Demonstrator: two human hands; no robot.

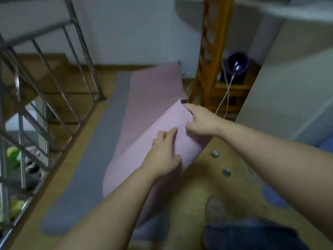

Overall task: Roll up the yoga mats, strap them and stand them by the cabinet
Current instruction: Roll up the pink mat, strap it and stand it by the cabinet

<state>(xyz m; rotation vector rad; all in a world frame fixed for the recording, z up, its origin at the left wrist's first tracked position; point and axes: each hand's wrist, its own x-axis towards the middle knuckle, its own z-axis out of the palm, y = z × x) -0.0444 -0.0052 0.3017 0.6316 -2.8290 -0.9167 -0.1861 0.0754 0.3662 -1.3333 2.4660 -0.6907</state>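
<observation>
where the pink yoga mat [153, 91] lies along the wooden floor [59, 177], its near end is lifted and curled over into a loose fold, and both hands are on that fold. the left hand [164, 156] lies on the turned-over part with fingers spread and the thumb pressed against the lower edge, flat on the mat rather than closed around it. the right hand [200, 120] is at the upper corner of the fold, fingers curled over the edge and pinching the mat there, beside the foot of a wooden ladder-like frame [210, 51]. the far end of the pink mat runs toward the white wall and curls up a little at its far corner. under and to the left of it lies a grey yoga mat [86, 168], flat on the floor, its long side showing as a wide strip beside the pink one. left of the grey mat stands a metal stair railing [45, 78], with steps going down behind it. right of the frame a white cable [225, 98] hangs from a dark round device [237, 64] on a low shelf. a pale cabinet side [288, 78] rises at the right. near the bottom a bare foot [215, 209] rests on the floor, and the whole view is somewhat blurred.
</observation>
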